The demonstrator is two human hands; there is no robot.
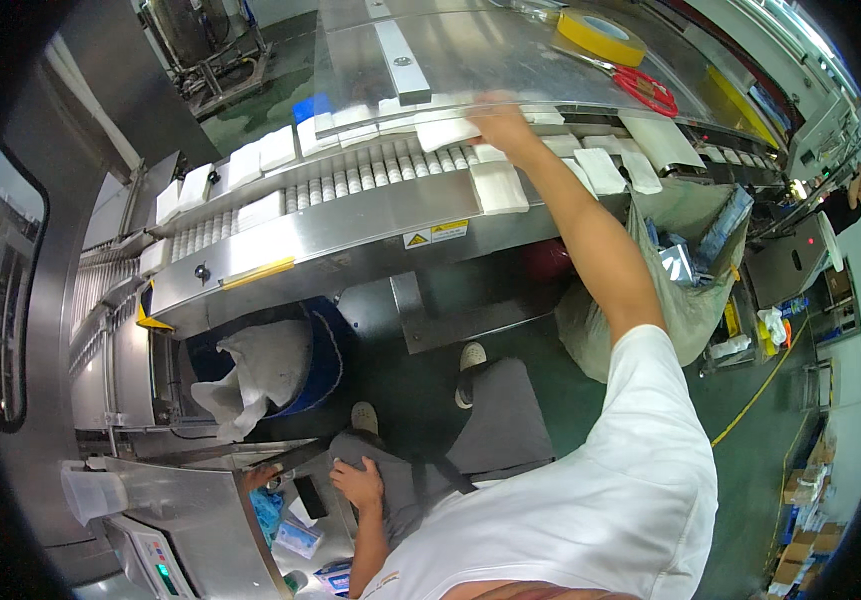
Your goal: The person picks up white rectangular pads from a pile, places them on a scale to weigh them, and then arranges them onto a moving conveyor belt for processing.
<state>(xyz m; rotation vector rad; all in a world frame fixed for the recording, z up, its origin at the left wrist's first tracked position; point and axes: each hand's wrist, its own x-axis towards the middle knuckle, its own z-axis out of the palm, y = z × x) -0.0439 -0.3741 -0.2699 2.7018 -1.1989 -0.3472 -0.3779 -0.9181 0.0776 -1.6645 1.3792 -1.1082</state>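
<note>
My right hand (498, 120) reaches over the roller conveyor (360, 178), its fingers partly beneath the edge of a clear cover and blurred. It is at a white folded pad (444, 130); whether the fingers grip it cannot be made out. More white pads lie along the conveyor's far rail, and another white pad (498, 188) hangs over the near metal edge. My left hand (358, 484) rests on my grey-trousered thigh with its fingers spread and nothing in it.
On the clear cover (490, 60) lie red-handled scissors (642, 90) and a yellow tape roll (600, 38). A lined sack (600, 320) with wrappers stands below right. A blue bin (325, 355) holding white material is below left. A phone (310, 497) lies beside a metal box (200, 515).
</note>
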